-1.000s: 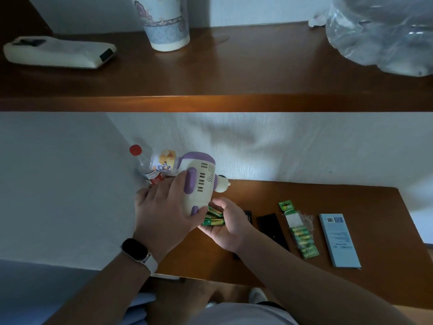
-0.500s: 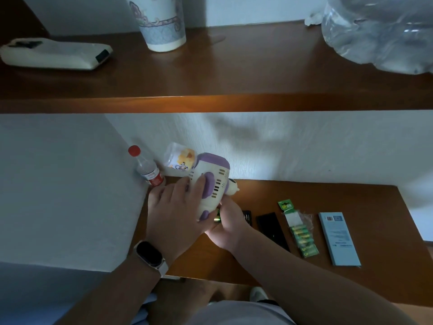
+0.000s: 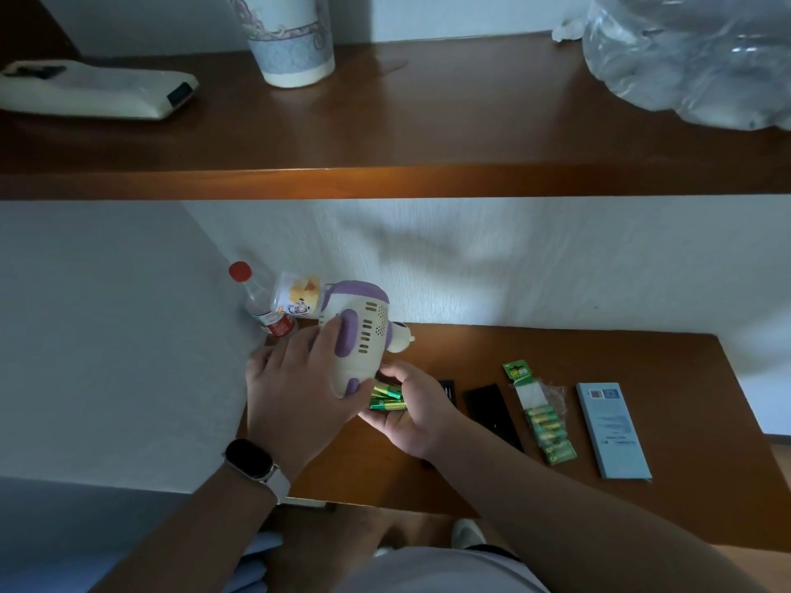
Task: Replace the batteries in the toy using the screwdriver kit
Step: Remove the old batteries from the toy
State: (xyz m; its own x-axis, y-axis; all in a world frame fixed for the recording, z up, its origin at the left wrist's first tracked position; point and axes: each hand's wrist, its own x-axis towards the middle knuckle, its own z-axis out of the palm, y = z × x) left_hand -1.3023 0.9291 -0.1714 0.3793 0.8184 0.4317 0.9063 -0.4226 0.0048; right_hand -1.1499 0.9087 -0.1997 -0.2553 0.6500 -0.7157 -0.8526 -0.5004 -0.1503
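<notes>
The white-and-purple toy (image 3: 359, 340) is gripped by the left hand (image 3: 295, 383) above the worktop (image 3: 642, 357). At the toy's 5 o'clock, loose green batteries (image 3: 387, 398) are cradled in the curled fingers of the right hand (image 3: 411, 415), and the hands are held close together. At their 3 o'clock are laid a black case (image 3: 492, 410), a torn blister pack (image 3: 543, 417) with green cells in its lower part, and a pale blue box (image 3: 612, 430). A red-capped bottle (image 3: 261, 301) is stood at the toy's 9 o'clock.
</notes>
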